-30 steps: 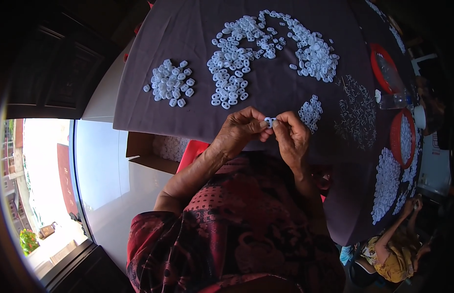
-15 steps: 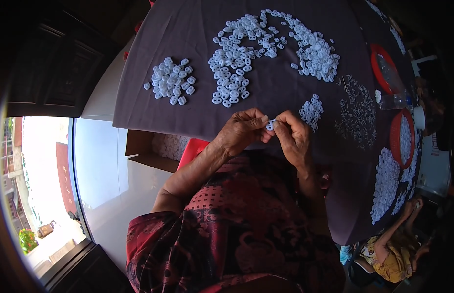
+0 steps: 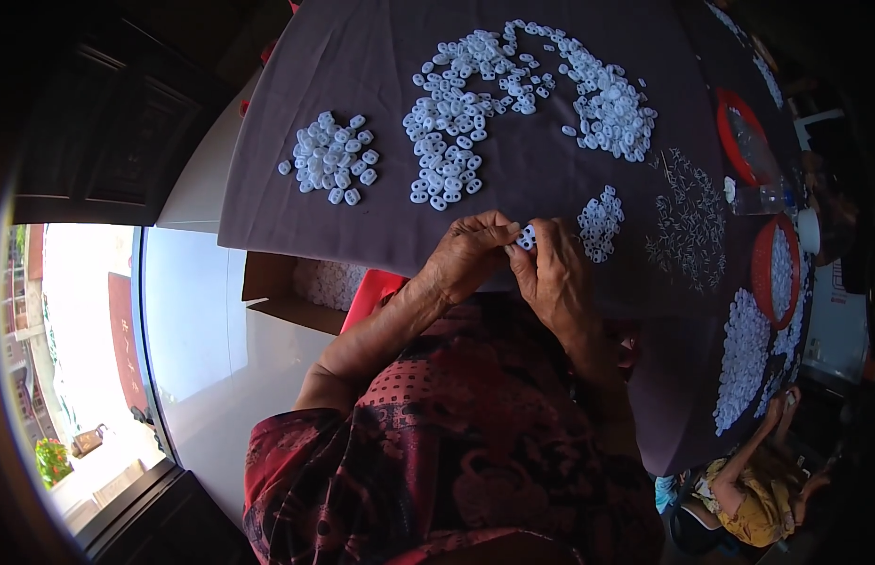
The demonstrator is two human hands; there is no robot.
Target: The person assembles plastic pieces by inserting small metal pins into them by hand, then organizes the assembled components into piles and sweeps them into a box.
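Left hand (image 3: pixel 470 254) and right hand (image 3: pixel 555 273) are pinching one small white plastic ring (image 3: pixel 527 237), loose heap (image 3: pixel 447 141) lying at 11 o'clock.

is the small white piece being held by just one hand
No, both the left hand and the right hand pinch the small white piece between their fingertips, above the dark cloth.
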